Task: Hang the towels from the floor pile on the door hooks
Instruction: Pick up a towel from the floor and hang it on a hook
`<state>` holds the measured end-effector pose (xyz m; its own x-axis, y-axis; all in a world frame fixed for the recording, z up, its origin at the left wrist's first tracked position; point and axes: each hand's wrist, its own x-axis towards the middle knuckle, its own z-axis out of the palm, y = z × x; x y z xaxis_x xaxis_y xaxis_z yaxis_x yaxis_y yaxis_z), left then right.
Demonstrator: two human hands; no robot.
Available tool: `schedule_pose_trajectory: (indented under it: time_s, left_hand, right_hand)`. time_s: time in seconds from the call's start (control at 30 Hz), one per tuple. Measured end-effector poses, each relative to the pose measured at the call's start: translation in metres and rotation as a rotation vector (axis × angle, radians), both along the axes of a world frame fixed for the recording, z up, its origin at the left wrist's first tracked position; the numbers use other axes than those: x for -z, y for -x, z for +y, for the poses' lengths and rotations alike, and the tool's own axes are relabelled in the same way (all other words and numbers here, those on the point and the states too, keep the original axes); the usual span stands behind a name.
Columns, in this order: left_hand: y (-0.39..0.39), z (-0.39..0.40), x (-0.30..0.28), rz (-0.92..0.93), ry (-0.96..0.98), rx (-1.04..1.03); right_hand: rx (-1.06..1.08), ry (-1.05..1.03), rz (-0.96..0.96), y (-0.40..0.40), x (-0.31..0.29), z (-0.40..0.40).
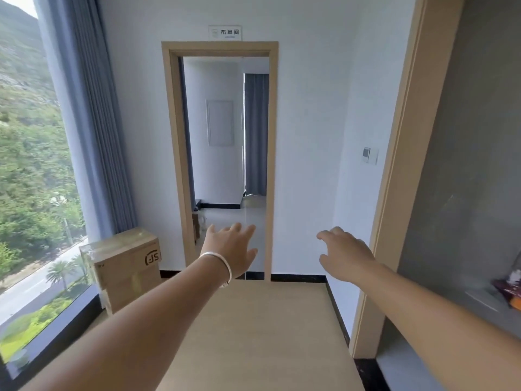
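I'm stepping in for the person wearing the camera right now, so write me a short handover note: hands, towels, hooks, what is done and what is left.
Left hand: open, empty, stretched toward the doorway; a bracelet on its wrist.
Right hand: open, empty, fingers loosely bent.
Towels, floor pile, door hooks: none in view.
Done: nothing that shows.
Left: find the pile, possibly through the doorway, and hang every towel.
Cardboard boxes stand by the window.

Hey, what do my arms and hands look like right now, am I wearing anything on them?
Both forearms are bare, with no sleeves in view. The left hand has a thin silver bangle round its wrist. The right hand shows no ring, watch or glove.
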<state>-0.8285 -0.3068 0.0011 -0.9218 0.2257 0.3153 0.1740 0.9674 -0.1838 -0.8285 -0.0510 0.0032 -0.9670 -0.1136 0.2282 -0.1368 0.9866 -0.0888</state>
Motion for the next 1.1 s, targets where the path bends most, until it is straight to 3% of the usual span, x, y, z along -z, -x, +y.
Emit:
schedule_pose_trajectory:
  time_s: [0.43, 1.1]
  left_hand:
    - [0.132, 0.027, 0.014, -0.038, -0.006, -0.022]
    - [0.36, 0.163, 0.015, -0.06, 0.015, -0.033]
  right_hand:
    - [0.024, 0.019, -0.006, 0.119, 0.003, 0.025]
    - [-0.022, 0.062, -0.008, 0.355, 0.015, 0.151]
